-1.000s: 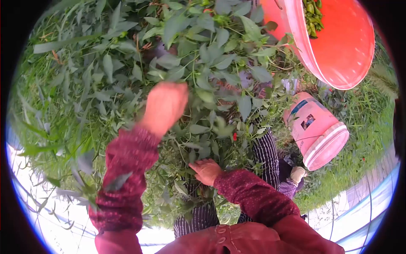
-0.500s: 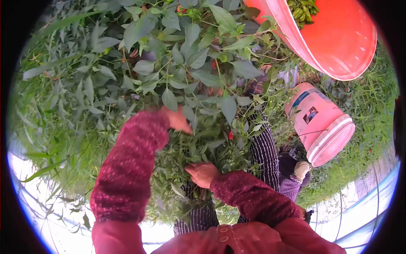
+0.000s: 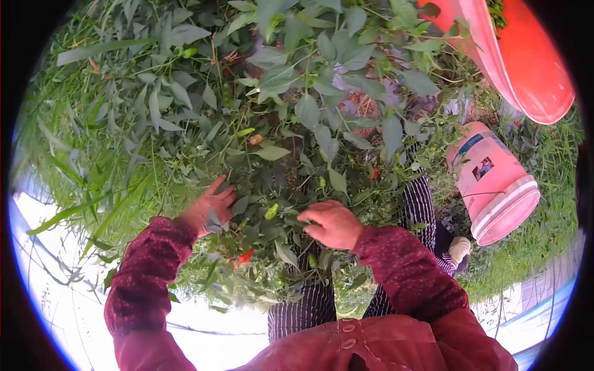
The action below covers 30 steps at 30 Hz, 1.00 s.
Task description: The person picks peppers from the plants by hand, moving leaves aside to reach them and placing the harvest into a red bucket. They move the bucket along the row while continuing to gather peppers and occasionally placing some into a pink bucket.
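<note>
My left hand (image 3: 210,207) is spread among the leaves of a pepper plant, with no pepper visible in its fingers. My right hand (image 3: 334,224) reaches in from the other side, thumb and fingers a little apart, nothing visible between them. Between the two hands hangs a light green pepper (image 3: 271,211), closer to the left hand. Below the left hand is a red pepper (image 3: 246,255), partly covered by leaves. Another green pepper (image 3: 313,261) hangs beneath my right hand. Farther up, a yellow-green pepper (image 3: 245,132) shows. Leaves hide parts of the stems.
A large red bucket (image 3: 538,55) with green peppers inside lies tilted at the upper right. Below it, a pink bucket (image 3: 489,182) lies on its side. Striped trousers (image 3: 303,314) show under the plants. A pale glove (image 3: 459,248) beside striped purple cloth is at the right.
My left hand has moved left and downward, its fingers now spread. My right hand has moved right and upward. With the view shifted, the buckets appear farther right; peppers between my hands are now exposed.
</note>
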Available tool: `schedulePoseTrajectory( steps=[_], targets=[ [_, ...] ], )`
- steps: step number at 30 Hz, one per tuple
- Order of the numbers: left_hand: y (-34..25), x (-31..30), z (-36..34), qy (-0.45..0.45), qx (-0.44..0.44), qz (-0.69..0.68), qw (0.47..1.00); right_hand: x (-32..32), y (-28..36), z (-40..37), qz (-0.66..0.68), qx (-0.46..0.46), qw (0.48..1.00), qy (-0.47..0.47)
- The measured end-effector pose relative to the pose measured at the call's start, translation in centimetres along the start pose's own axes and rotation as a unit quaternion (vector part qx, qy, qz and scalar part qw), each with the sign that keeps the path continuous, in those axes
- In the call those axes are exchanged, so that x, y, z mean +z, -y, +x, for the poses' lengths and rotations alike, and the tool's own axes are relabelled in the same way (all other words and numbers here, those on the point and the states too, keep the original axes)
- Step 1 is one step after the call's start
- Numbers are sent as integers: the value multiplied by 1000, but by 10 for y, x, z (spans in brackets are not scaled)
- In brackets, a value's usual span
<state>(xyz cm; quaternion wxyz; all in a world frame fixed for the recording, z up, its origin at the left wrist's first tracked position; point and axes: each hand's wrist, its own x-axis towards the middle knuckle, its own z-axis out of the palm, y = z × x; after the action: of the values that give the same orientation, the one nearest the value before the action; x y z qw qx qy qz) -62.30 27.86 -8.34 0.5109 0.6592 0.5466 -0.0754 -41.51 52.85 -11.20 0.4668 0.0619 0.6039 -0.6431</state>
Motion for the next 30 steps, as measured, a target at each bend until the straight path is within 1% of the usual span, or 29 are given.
schedulePoseTrajectory(
  steps=[1,2,4,5,6,8,9,10,11,12,13,14,16,17,18,20,21,22,23,24,25,26,27,28,29,30],
  targets=[
    [-1,-3,1,10,-10,-20,1000,-6,5,0,1,-2,999,-46],
    [-2,-4,0,20,-18,-41,999,-14,11,3,0,-4,999,-43],
    [2,19,-12,8,-31,-64,997,-29,20,10,-12,-8,995,-95],
    [5,30,-16,-4,-38,-84,996,-30,21,14,-59,-73,982,-166],
    [6,41,-21,-5,-37,-88,995,-27,24,20,-60,-71,982,-163],
    [4,46,-27,-70,-136,-158,975,-16,28,33,-119,-170,960,-185],
    [6,49,-32,-26,-111,-106,988,-8,28,35,-176,-151,967,-106],
    [2,40,-34,-25,-112,-109,987,4,29,36,-174,-151,968,-103],
    [2,32,-30,-23,-86,-70,994,15,29,37,-167,-94,981,-6],
    [3,28,-26,-20,-57,-31,998,24,27,37,-157,-33,983,89],
    [4,31,-25,-46,-73,9,996,26,24,36,-116,-22,989,85],
    [5,33,-28,-51,-74,9,996,23,20,36,-121,-20,989,83],
    [7,31,-33,-41,-68,-34,996,11,13,39,-21,-15,999,31],
    [8,34,-34,-46,-76,-73,993,2,14,42,89,9,996,-21],
    [8,36,-36,-51,-78,-74,993,-8,7,51,160,24,986,-46],
    [9,35,-38,-26,-76,17,997,-25,-4,69,248,50,961,-111],
    [9,34,-39,9,-72,46,996,-33,-7,78,367,67,917,-139],
    [10,36,-39,5,-74,47,996,-42,-8,87,480,83,858,-164],
    [11,40,-41,5,-77,0,997,-47,-15,96,484,56,844,-222],
    [10,45,-41,5,-78,-46,996,-54,-24,112,462,79,846,-255],
    [9,48,-40,1,-80,-45,996,-52,-51,131,507,64,813,-280],
    [7,51,-37,5,-80,-12,997,-48,-81,152,552,48,776,-303],
    [6,56,-36,10,-81,21,996,-47,-100,171,549,45,778,-302],
    [5,64,-35,7,-84,24,996,-48,-113,189,383,92,851,-346],
    [4,72,-34,-39,-95,6,995,-53,-114,202,203,137,893,-378],
    [4,81,-36,-83,-106,-12,991,-56,-116,213,202,133,894,-376]
  ],
)
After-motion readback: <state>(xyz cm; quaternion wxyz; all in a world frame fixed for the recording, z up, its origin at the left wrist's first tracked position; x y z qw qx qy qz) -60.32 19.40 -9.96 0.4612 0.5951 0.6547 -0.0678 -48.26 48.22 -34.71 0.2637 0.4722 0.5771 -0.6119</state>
